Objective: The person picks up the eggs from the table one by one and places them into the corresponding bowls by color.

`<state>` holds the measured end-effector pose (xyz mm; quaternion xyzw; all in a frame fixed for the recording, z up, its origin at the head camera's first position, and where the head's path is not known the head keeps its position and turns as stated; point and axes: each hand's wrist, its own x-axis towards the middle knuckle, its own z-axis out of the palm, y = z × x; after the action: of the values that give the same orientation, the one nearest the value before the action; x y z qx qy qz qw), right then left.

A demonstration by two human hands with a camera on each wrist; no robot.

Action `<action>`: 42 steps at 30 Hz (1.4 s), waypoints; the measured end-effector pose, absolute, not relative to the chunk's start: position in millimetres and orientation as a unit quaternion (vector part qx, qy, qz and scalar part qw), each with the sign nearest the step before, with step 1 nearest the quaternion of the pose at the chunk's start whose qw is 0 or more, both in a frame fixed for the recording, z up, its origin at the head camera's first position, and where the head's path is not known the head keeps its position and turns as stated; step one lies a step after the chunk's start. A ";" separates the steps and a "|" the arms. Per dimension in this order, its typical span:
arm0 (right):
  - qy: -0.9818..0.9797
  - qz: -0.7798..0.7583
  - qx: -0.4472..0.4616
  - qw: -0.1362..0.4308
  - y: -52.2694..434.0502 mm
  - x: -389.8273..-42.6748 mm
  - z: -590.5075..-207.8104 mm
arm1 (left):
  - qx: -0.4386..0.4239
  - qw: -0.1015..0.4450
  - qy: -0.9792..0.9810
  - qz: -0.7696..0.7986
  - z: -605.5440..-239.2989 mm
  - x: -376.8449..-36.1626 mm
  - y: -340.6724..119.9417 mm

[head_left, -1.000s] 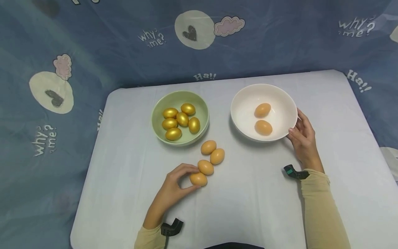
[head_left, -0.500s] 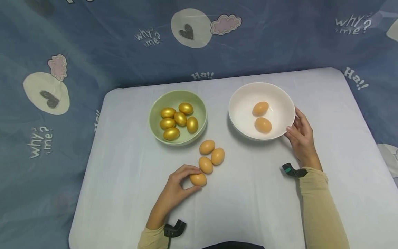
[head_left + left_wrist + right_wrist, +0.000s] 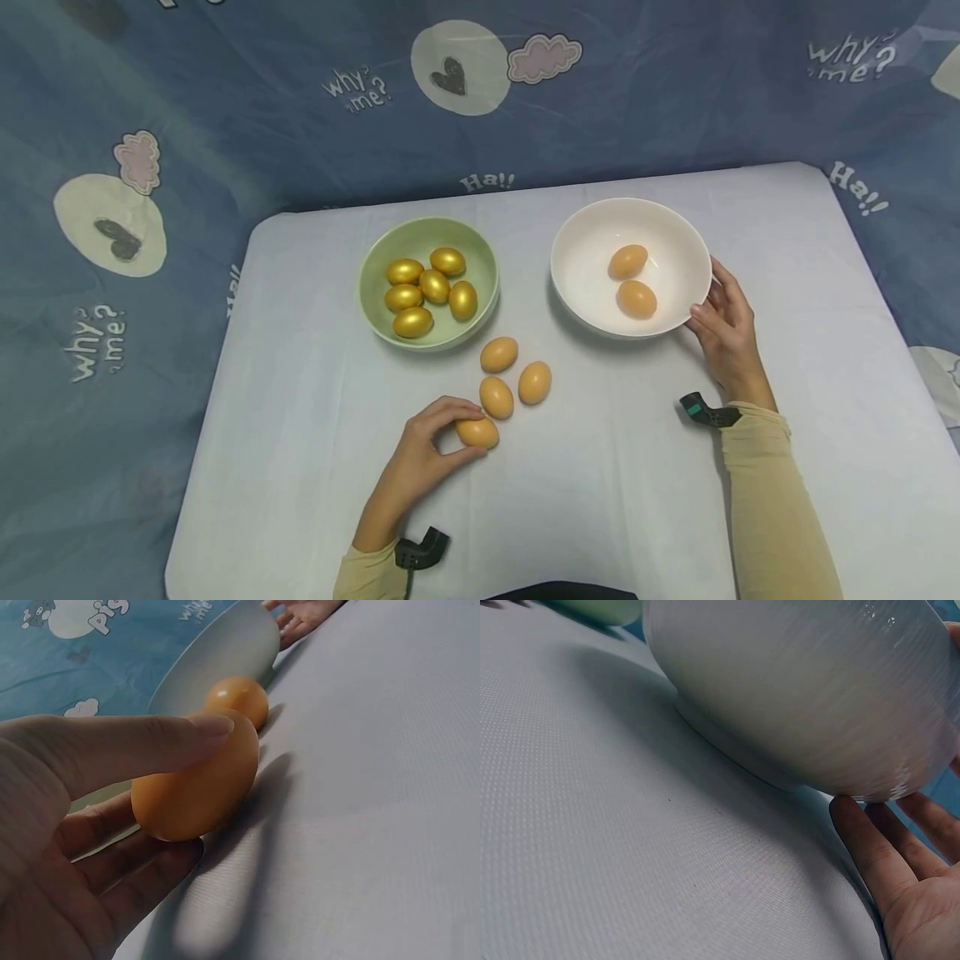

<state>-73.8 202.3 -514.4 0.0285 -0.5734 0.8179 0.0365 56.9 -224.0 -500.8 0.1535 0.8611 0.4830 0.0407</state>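
Here, left hand [image 3: 420, 454] pinching brown egg [image 3: 477, 432] on table, right hand [image 3: 723, 325] relaxed against white bowl [image 3: 697, 287]

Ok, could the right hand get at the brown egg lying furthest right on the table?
Probably yes. The right hand rests open against the white ceramic bowl, holding nothing, and bare white tablecloth lies between it and that loose brown egg. The left hand pinches a different egg.

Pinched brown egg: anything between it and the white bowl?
Partly. The left hand pinches the egg on the table. Another brown egg touches it on the bowl side, and one more lies further along toward the white bowl. Lifted over them, the path looks open.
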 end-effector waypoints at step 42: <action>-0.570 0.820 0.039 0.030 206.1 -74.2 -516.2 | 0.259 0.000 0.789 0.558 -430.7 -21.7 -182.4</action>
<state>-74.2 206.1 -516.2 0.0391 -0.5701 0.8201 0.0304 -21.7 -182.4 -430.7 0.2592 0.7885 0.5577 0.0004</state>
